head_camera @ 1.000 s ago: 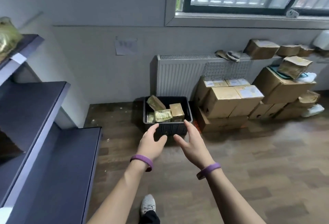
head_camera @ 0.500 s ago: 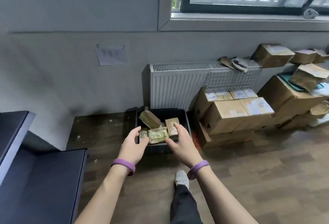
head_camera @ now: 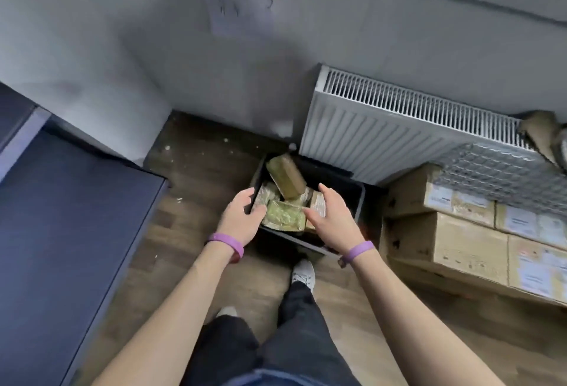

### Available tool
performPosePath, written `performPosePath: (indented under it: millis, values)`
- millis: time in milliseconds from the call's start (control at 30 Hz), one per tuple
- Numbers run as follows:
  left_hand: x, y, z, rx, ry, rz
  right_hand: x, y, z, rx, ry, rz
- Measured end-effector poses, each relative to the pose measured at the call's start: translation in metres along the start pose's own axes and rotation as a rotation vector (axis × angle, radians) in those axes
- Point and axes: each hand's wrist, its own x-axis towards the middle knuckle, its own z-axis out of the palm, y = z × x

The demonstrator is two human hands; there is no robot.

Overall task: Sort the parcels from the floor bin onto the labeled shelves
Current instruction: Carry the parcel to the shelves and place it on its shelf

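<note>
Dim, flat indoor light; strong motion blur throughout; wide-angle bending at edges; soft shadows.

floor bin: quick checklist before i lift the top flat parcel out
1. Hands free: ok. The left hand and right hand are open and hold nothing.
2. Hands placed: ok. The thumbs flank the flat green parcel in the bin.
3. Parcel free to lift: cannot tell. The leaning parcel ends at its far edge and may rest on it.
4. Label readable: cannot tell, too blurred.
5. Shelf within reach: probably ok. The dark shelf stands close on the left.
</note>
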Motion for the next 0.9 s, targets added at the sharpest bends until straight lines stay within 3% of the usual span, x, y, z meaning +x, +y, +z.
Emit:
performPosePath:
  millis: [233, 433, 600, 900]
  values:
    - [0.107, -0.041, 0.055, 0.103, -0.083, -0.126, 0.094, 0.069, 0.032, -0.011, -0.070, 0.120]
    - [0.237, -0.133, 0.110, 0.337, -0.215, -0.184, 0.187, 0.167, 0.123, -0.044, -0.198, 0.314]
    - [0.335, -0.214, 0.147, 0.458, -0.221, -0.138, 0.258, 0.236, 0.212, -0.016, -0.228, 0.427]
    - [0.378, -0.290, 0.174, 0.287, -0.335, -0.289, 0.283, 0.295, 0.266, 0.116, -0.193, 0.469]
